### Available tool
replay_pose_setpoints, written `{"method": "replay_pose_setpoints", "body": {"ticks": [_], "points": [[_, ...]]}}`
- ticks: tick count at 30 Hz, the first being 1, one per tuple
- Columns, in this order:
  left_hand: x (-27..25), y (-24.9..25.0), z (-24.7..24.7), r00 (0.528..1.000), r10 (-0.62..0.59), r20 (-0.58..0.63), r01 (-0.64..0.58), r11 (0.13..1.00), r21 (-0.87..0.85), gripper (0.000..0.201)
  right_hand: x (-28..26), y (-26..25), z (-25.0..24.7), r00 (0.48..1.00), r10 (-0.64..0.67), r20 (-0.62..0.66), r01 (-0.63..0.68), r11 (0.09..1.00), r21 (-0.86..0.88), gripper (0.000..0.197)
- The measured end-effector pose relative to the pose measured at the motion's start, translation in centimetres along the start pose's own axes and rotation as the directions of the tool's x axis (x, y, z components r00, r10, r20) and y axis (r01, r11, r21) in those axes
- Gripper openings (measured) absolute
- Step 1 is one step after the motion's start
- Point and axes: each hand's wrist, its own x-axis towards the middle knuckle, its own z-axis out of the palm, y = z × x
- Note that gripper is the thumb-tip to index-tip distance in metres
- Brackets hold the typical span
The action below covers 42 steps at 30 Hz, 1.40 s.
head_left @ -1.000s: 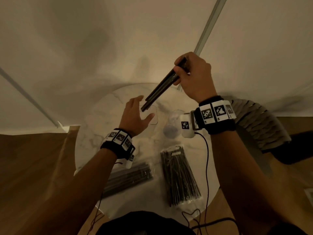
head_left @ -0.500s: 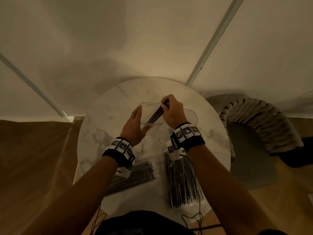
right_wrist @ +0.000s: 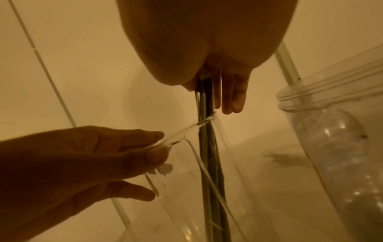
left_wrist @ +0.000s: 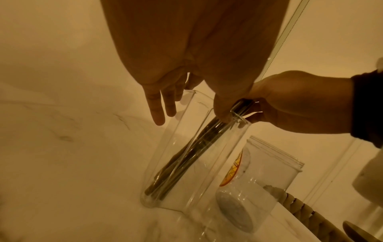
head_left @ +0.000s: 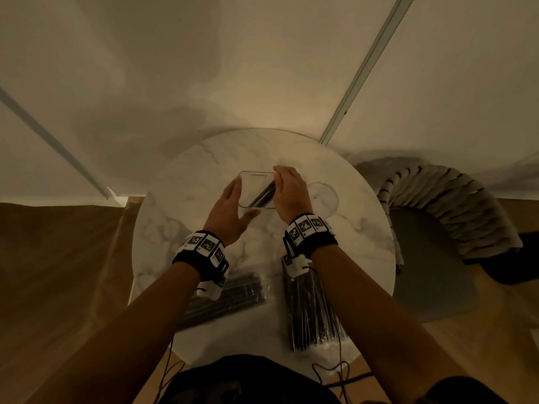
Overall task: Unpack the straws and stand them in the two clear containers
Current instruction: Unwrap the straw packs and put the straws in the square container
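Note:
A tall clear rectangular container (head_left: 248,177) (left_wrist: 217,155) stands mid-table. A small bundle of dark straws (head_left: 264,196) (left_wrist: 186,155) (right_wrist: 207,147) leans inside it, lower ends on its floor. My right hand (head_left: 290,193) (left_wrist: 290,104) pinches the straws' top ends at the container's right rim. My left hand (head_left: 230,211) (right_wrist: 82,155) lies with straight fingers along the container's left wall and its thumb on the near wall. A round clear jar (head_left: 322,195) (left_wrist: 259,180) (right_wrist: 331,131) stands just right of the container with nothing visible inside.
Two plastic-wrapped packs of dark straws lie near the front of the round marble table (head_left: 180,199): one pack (head_left: 224,295) under my left forearm, the other pack (head_left: 313,310) under my right. A woven chair (head_left: 437,217) stands to the right, and cables (head_left: 335,371) hang at the front edge.
My right hand came down from above the table and lowered the straw bundle into the rectangular container. My left hand closed in against the container's left side.

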Motion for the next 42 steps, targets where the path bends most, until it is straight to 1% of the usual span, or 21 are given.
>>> {"method": "replay_pose_setpoints", "body": {"ticks": [4,7,9,11,13,16,18,20,22,23,24,25,27,28,29,31,33,36,39,42], "points": [[-0.1,0.1,-0.2,1.000,0.000,0.002,0.000,1.000,-0.023,0.096,0.0,-0.4,-0.2,0.999,0.024,0.047,-0.028,0.997,0.074,0.037],[-0.2,0.2,-0.2,1.000,-0.009,0.016,0.010,0.999,-0.048,0.097,0.1,-0.9,-1.0,0.986,0.121,0.117,-0.139,0.977,0.164,0.043],[-0.6,0.5,-0.4,1.000,-0.006,0.016,0.007,0.999,-0.047,0.100,-0.1,-1.0,-1.6,0.978,0.169,0.120,-0.193,0.955,0.225,0.048],[-1.2,0.6,-0.6,1.000,-0.019,0.008,0.020,0.998,-0.067,0.103,-0.6,-0.9,-2.2,0.984,0.168,0.054,-0.176,0.952,0.250,0.050],[-2.1,0.2,-0.5,0.998,-0.064,-0.008,0.064,0.994,-0.084,0.101,-1.4,-0.7,-3.1,0.990,0.130,-0.056,-0.112,0.962,0.248,0.043],[-4.2,-1.0,-0.1,0.992,-0.118,-0.049,0.113,0.990,-0.084,0.083,-3.7,-0.4,-4.5,0.978,0.052,-0.200,-0.001,0.969,0.246,0.023],[-6.1,-1.8,0.4,0.990,-0.120,-0.074,0.116,0.991,-0.060,0.066,-6.0,0.0,-5.0,0.977,0.032,-0.212,0.020,0.971,0.238,0.013],[-8.0,-2.6,1.0,0.992,-0.119,-0.050,0.117,0.993,-0.029,0.049,-8.6,0.6,-4.8,0.987,0.071,-0.146,-0.030,0.965,0.261,0.009],[-9.7,-3.1,1.7,0.993,-0.109,0.045,0.108,0.994,0.022,0.041,-11.3,1.8,-3.8,0.992,0.113,-0.057,-0.094,0.958,0.270,0.008],[-10.6,-3.2,2.0,0.987,-0.113,0.115,0.106,0.992,0.064,0.044,-12.7,2.5,-3.1,0.990,0.142,-0.009,-0.134,0.955,0.265,0.008],[-11.3,-3.2,2.2,0.974,-0.126,0.189,0.104,0.987,0.119,0.053,-13.9,3.3,-2.2,0.983,0.175,0.048,-0.181,0.951,0.252,0.009],[-12.1,-3.2,2.5,0.955,-0.143,0.260,0.096,0.978,0.186,0.066,-15.1,4.2,-1.2,0.971,0.208,0.114,-0.229,0.948,0.223,0.010],[-13.5,-3.3,3.3,0.919,-0.178,0.351,0.059,0.945,0.323,0.093,-17.2,5.9,0.8,0.929,0.267,0.256,-0.307,0.943,0.131,0.015],[-14.1,-3.5,3.7,0.906,-0.194,0.375,0.043,0.926,0.375,0.101,-18.1,6.5,1.6,0.901,0.292,0.322,-0.335,0.938,0.086,0.017],[-14.6,-3.7,4.1,0.893,-0.213,0.395,0.037,0.912,0.409,0.105,-18.8,6.9,2.3,0.874,0.309,0.375,-0.354,0.934,0.055,0.019],[-15.4,-4.2,5.1,0.877,-0.235,0.419,0.035,0.901,0.432,0.102,-20.0,7.3,3.3,0.839,0.309,0.448,-0.364,0.931,0.039,0.022],[-16.0,-4.6,5.8,0.890,-0.223,0.397,0.041,0.908,0.418,0.095,-20.6,7.2,3.9,0.829,0.292,0.477,-0.360,0.931,0.058,0.023],[-16.3,-4.7,6.0,0.909,-0.189,0.371,0.048,0.933,0.356,0.089,-20.6,7.2,4.4,0.850,0.310,0.425,-0.394,0.911,0.124,0.025],[-16.3,-4.7,5.8,0.917,-0.163,0.364,0.046,0.950,0.307,0.086,-20.4,7.4,4.8,0.842,0.328,0.428,-0.421,0.896,0.143,0.031],[-16.4,-4.7,6.0,0.923,-0.129,0.363,-0.004,0.940,0.342,0.087,-20.0,8.1,5.3,0.834,0.348,0.428,-0.446,0.882,0.150,0.034]]}}
